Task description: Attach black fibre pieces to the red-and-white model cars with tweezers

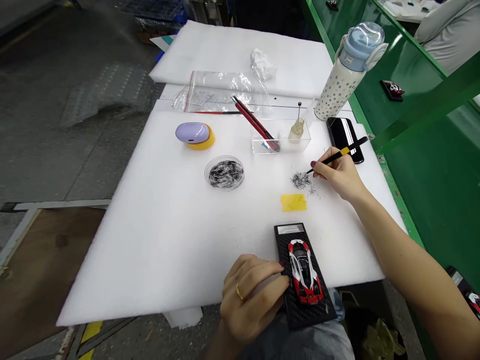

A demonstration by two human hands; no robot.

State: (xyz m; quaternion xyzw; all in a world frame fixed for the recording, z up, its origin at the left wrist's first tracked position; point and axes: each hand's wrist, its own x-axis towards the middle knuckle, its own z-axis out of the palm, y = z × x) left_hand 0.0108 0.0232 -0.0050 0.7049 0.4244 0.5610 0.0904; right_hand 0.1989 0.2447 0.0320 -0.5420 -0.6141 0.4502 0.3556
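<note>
My left hand (252, 295) grips the left edge of a black display base (300, 310) at the near edge of the white foam sheet (161, 225). A red, white and black model car (304, 272) sits on that base. My right hand (339, 175) pinches black tweezers with a yellow band (337, 156). Their tip rests at a loose pile of tiny black parts (302, 180). A yellow tape patch (293, 202) lies just below the pile.
A round clear dish of black parts (224, 173), a purple and yellow case (195, 135), a clear box with red tools and a small bottle (281, 137), a black phone (344, 136), a dotted water bottle (348, 70) and a plastic bag (217, 92) lie further back. Green racking (431, 150) runs along the right.
</note>
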